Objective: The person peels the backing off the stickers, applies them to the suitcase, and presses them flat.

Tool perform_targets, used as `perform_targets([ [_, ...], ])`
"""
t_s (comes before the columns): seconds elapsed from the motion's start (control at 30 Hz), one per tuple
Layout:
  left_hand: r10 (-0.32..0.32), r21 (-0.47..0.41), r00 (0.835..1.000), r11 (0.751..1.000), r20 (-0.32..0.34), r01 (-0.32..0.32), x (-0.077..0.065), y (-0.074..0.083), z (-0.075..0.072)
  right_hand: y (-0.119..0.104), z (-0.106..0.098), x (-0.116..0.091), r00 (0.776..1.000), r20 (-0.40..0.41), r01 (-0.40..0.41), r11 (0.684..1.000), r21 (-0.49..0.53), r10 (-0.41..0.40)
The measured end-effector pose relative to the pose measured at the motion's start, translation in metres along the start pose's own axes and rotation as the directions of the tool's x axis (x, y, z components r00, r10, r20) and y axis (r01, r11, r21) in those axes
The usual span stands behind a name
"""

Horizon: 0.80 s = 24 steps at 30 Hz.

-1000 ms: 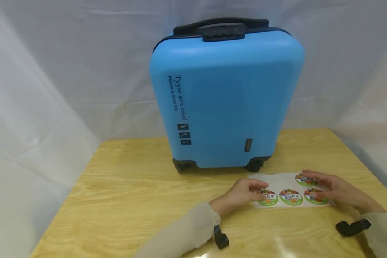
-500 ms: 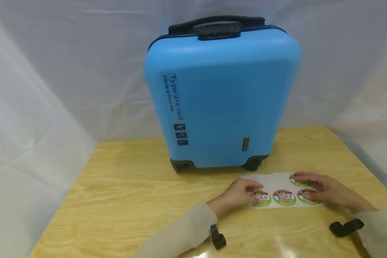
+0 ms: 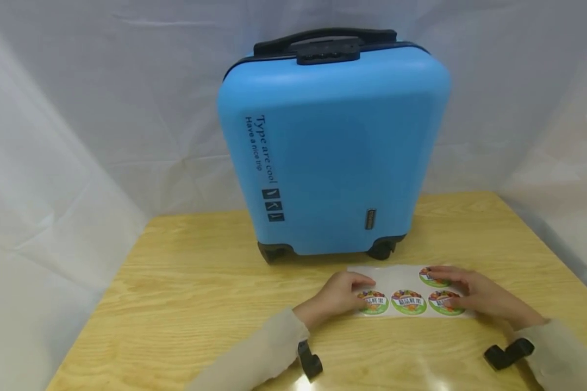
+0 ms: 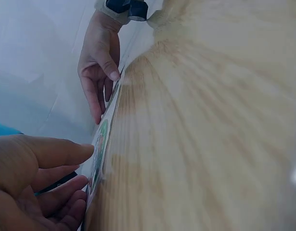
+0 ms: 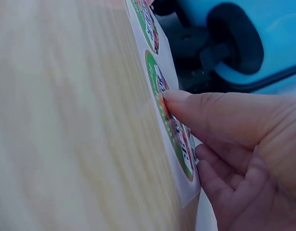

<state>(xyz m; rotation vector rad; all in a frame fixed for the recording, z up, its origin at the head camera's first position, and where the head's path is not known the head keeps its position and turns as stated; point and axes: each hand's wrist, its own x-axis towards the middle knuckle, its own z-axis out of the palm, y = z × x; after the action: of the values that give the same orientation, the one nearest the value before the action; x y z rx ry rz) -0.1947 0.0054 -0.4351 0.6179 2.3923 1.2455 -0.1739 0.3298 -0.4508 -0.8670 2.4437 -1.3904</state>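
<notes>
A white sheet (image 3: 396, 276) lies flat on the wooden table, with several round fruit-patterned stickers in green, red and purple on it. One sticker (image 3: 408, 302) shows whole between the hands. My left hand (image 3: 333, 297) rests at the sheet's left end, thumb over the lower-left sticker; the left wrist view has its fingers (image 4: 61, 195) loosely bent, thumb apart from them. At the right end, my right hand (image 3: 486, 298) spans two stickers and partly covers them. Seen from the right wrist, its thumb (image 5: 179, 98) presses on a sticker (image 5: 169, 118), other fingers at the sheet's far side.
Behind the sheet a blue suitcase (image 3: 337, 152) stands upright on its black wheels, printed text down its left side. White sheeting (image 3: 78, 136) hangs around the wooden table (image 3: 186, 304). Black wrist cameras (image 3: 310, 361) sit at both sleeves.
Both hands and the sticker sheet have slid left along the table, leaving the sheet more under the suitcase's front. The head view has shifted slightly too.
</notes>
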Motion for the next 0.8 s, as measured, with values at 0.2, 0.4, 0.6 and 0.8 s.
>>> perform_targets([
  [0.2, 0.049, 0.069, 0.998, 0.996, 0.037, -0.051, -0.011, -0.008, -0.01, -0.006, 0.009, 0.005, 1.0, 0.024, -0.004, 1.0, 0.0, 0.004],
  [0.4, 0.046, 0.099, 0.999, 0.994, 0.027, -0.048, -0.022, -0.017, -0.018, -0.015, 0.02, 0.011, 0.996, -0.001, -0.088, 0.993, -0.082, 0.089],
  [0.6, 0.047, 0.083, 0.998, 0.995, 0.034, -0.049, -0.035, -0.021, -0.027, -0.024, 0.031, 0.019, 0.983, -0.025, -0.182, 0.979, -0.094, 0.18],
  [0.8, 0.025, 0.03, 0.999, 0.999, 0.036, -0.026, -0.04, -0.025, -0.032, -0.029, 0.039, 0.019, 0.985, -0.054, -0.17, 0.981, -0.088, 0.166],
])
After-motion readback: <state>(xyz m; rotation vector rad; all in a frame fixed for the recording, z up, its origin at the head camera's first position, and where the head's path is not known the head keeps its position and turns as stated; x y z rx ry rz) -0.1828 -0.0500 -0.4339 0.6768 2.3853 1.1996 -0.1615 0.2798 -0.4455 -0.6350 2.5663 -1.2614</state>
